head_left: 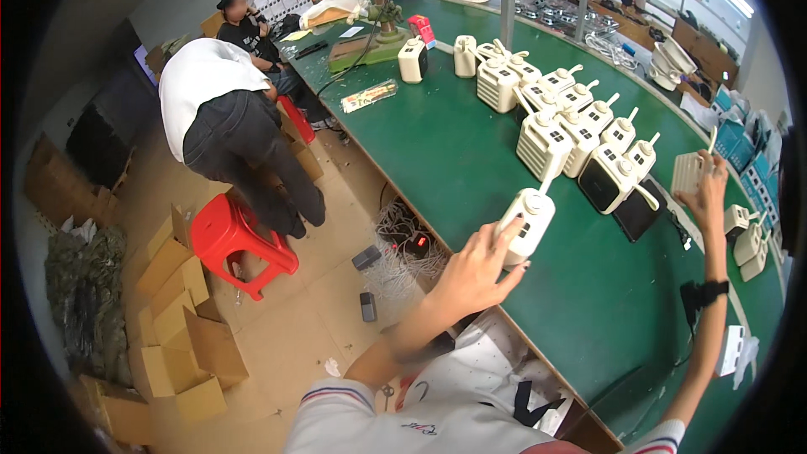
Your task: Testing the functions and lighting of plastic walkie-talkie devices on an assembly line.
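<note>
My left hand is closed round the near side of a cream box-shaped device with a round knob on top and a strap handle sticking up. This one is at the near edge of the green table. Out to the right, my right hand grips another cream device with a ribbed side, its handle pointing up. Between the hands stands a cluster of several like devices. The nearest of these shows a black front panel. A flat black piece lies beside it.
Two more cream devices stand at the right. Farther back are a single device and a green-based metal stand. Left on the floor are a red stool, cardboard boxes and a bending person in white. Cables lie below the table edge.
</note>
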